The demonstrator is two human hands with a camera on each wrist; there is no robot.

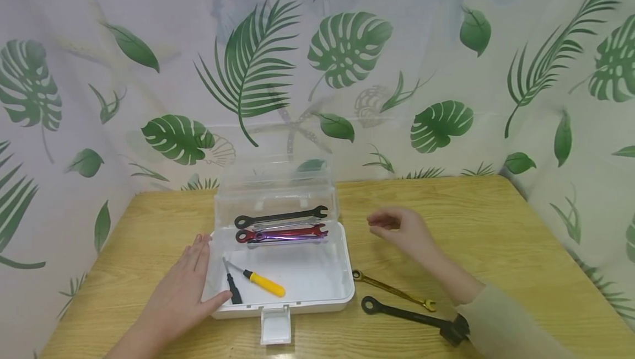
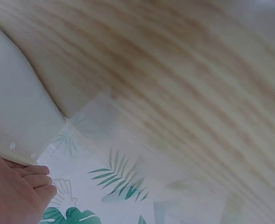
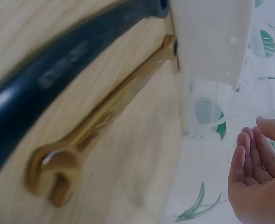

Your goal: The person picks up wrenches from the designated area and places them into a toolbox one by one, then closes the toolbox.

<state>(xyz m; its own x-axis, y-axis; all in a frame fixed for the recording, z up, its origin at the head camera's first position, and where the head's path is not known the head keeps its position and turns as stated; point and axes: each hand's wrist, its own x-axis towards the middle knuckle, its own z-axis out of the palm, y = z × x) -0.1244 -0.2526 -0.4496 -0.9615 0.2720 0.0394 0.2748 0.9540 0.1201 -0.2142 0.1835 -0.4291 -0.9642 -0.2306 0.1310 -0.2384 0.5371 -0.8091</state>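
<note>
A white toolbox (image 1: 317,284) stands on the table with its clear lid (image 1: 278,182) raised. My left hand (image 1: 181,284) rests along its left side, fingers extended on the rim and thumb across the front left corner. In the box lie a yellow-handled screwdriver (image 1: 267,284) and a black-handled screwdriver (image 1: 233,290). Behind them, toward the lid, sit a black wrench (image 1: 280,218), a red wrench (image 1: 288,232), a purple wrench (image 1: 297,236) and a silver one (image 1: 285,225). My right hand (image 1: 404,230), fingers loosely bent and holding nothing, hovers right of the box.
On the wooden table (image 1: 476,226), right of the box, lie a gold wrench (image 1: 394,290) and a larger black tool (image 1: 407,315) with a ring end; the right sleeve partly covers its far end. A leaf-patterned cloth (image 1: 347,127) hangs behind the table. The box's front latch (image 1: 275,328) hangs down.
</note>
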